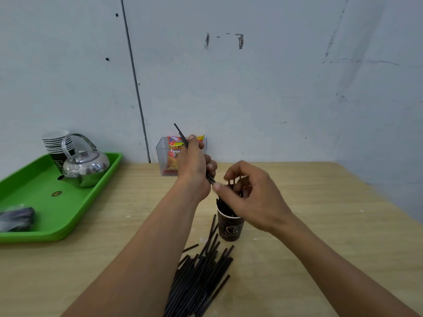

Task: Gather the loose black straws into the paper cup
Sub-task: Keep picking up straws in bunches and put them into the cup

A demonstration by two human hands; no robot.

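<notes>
Left hand (194, 163) is closed around a black straw (179, 131), tilted, its lower end pointing toward my right hand (249, 195). That hand's fingers curl round the tops of the standing straws (223, 205) in the paper cup (230, 228); blur hides how tightly. The cup stands mid-worktop (320, 225), with the loose straws (201, 277) piled between it and the near edge. A green tray (34, 186) sits at the left edge and a clear box (162, 154) at the far edge. Open wood runs from the cup to the right edge.
</notes>
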